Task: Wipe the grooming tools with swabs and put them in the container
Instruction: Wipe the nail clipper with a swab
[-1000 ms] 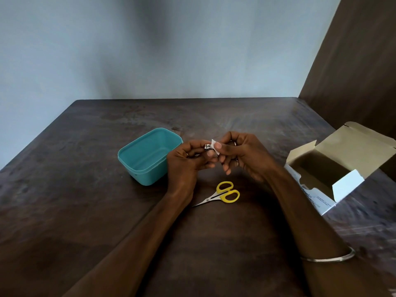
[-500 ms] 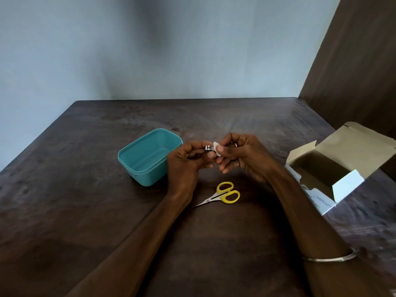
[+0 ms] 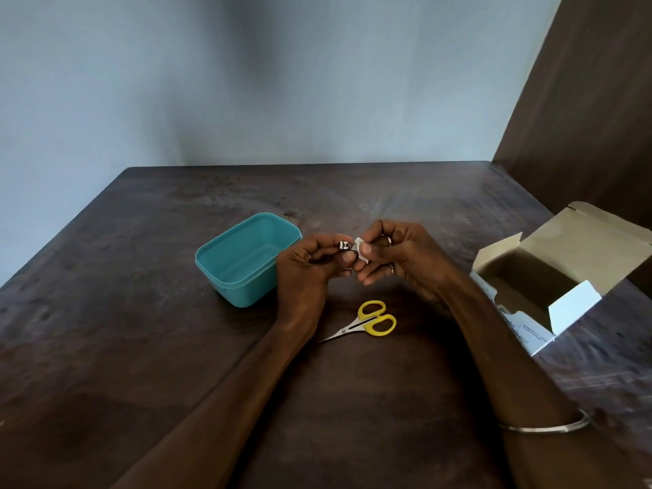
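My left hand [image 3: 307, 273] grips a small metal nail clipper [image 3: 346, 246] above the table, with only its shiny end showing past my fingers. My right hand [image 3: 398, 255] pinches a small white swab [image 3: 361, 248] against that end of the clipper. A teal plastic container [image 3: 225, 273] stands open just left of my left hand, with nothing visible inside it. Small scissors with yellow handles [image 3: 367, 322] lie flat on the table below my hands, blades pointing left.
An open cardboard box [image 3: 564, 273] with raised flaps sits at the right edge of the dark wooden table [image 3: 141, 347]. A brown wall panel [image 3: 582, 118] rises behind it. A metal bangle [image 3: 543, 427] circles my right wrist.
The swab has shifted slightly over the clipper's end as my right fingers rub it. Both hands stay in the same place above the table.
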